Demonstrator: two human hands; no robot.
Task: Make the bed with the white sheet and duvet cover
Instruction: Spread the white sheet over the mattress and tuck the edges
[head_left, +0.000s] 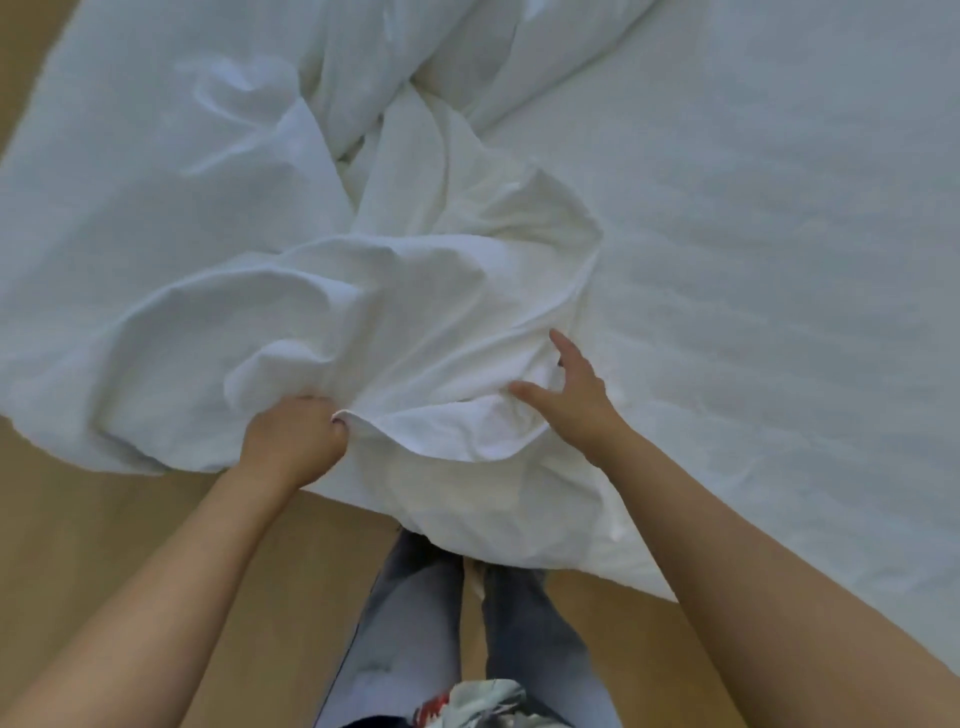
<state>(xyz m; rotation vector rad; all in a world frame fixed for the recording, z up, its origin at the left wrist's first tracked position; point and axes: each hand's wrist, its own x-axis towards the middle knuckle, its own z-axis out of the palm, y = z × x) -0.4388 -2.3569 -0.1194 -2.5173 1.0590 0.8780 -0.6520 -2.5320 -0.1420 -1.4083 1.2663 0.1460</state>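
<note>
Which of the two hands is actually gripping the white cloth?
The left hand: its fingers curl round an edge of the white cloth, while the right hand is spread open.

One left hand, one right hand, one duvet cover, one sheet

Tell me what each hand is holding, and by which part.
The left hand grips the crumpled white bedding by its near edge. The right hand holds nothing: its fingers are spread open over the same cloth.
</note>
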